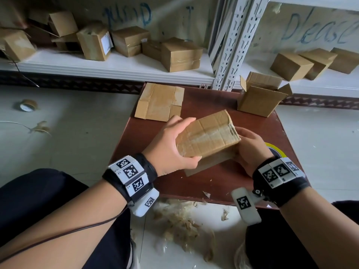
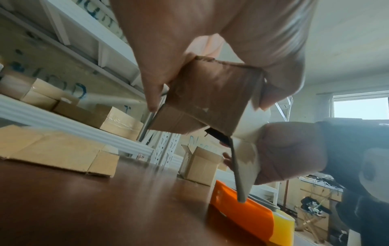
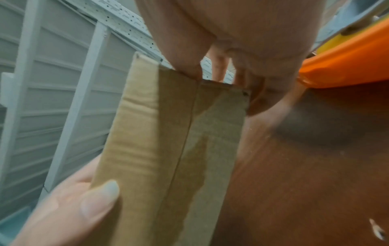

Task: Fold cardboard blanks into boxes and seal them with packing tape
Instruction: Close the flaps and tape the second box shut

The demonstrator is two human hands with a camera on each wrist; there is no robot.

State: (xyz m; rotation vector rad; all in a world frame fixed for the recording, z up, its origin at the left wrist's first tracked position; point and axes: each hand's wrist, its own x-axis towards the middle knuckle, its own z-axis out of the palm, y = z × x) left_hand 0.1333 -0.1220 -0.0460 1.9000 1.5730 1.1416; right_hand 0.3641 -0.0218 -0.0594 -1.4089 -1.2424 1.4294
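I see my left hand [image 1: 171, 150] gripping the cardboard box [image 1: 207, 136] at frame centre, fingers curled round its end. My right hand [image 1: 250, 150] clasps the opposite end above the table [image 1: 223, 181].

Reddish-brown table [image 1: 204, 183] sits on a pale tiled floor [image 1: 68, 133], white metal shelving [image 1: 116, 68] right behind it, blue scribbled lettering [image 1: 128, 15] on the wall, window [image 2: 361, 108] off to the side.

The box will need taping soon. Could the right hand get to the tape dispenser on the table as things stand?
Probably not yet: the right hand grips the box, though the tape dispenser lies right beside it.
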